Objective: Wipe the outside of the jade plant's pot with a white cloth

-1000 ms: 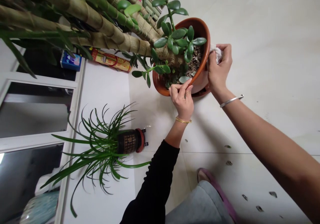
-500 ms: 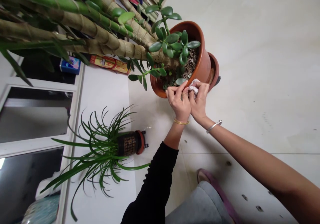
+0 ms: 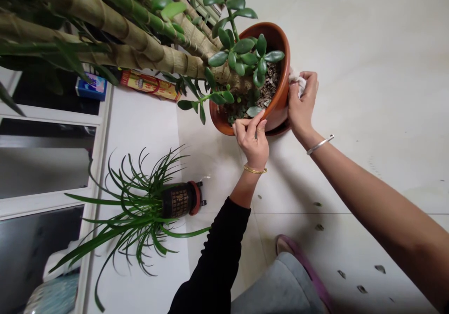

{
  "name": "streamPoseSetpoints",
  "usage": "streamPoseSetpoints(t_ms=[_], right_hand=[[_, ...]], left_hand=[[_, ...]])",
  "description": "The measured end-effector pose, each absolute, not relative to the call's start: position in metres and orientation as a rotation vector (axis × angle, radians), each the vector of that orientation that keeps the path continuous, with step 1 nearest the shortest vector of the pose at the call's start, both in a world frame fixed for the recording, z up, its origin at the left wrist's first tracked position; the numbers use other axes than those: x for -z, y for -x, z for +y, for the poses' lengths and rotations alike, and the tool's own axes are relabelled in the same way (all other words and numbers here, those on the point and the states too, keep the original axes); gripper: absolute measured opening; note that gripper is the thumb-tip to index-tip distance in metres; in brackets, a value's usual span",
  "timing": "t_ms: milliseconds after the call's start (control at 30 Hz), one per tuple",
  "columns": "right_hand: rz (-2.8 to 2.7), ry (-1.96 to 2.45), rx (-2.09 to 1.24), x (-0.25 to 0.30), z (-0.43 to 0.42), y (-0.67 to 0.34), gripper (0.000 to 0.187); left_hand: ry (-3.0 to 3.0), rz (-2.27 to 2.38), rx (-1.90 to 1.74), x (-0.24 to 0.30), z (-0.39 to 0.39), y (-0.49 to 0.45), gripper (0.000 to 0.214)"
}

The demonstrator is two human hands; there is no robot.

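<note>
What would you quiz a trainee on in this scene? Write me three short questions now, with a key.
1. What does the right hand hold against the plant pot? A) a trowel B) a white cloth C) a sponge
2. True or false: the left hand wears a gold bangle at the wrist.
3. What colour is the plant pot?

Key: 1. B; 2. true; 3. orange-brown.
</note>
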State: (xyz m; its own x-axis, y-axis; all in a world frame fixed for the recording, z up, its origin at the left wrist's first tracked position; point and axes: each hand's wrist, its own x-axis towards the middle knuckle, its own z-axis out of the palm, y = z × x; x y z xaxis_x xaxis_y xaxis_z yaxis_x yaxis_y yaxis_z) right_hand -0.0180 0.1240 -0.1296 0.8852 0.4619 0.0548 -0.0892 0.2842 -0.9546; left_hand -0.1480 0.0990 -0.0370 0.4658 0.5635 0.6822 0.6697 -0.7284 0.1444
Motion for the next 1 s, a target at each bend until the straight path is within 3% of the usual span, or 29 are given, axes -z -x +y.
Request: streamPoseSetpoints(t_ms=[433,767,1000], right_hand=[[-0.447,1.267,-0.738,0.116,0.075,0.112,0.041],[-0.288,1.326,-0.515,0.142,0.111,0.034,0.010],[-0.273,1.304,-0.522,0.151,0.120,0.019,0.007]], left_hand=[[2.562,-1.120,1.137,0.034,0.096,0.143,0.042],[2.603,-1.104,1.126,0.033,0.096,0.146,0.039],[2.568,-1.028,1.163,0.033,0.096,0.143,0.034]])
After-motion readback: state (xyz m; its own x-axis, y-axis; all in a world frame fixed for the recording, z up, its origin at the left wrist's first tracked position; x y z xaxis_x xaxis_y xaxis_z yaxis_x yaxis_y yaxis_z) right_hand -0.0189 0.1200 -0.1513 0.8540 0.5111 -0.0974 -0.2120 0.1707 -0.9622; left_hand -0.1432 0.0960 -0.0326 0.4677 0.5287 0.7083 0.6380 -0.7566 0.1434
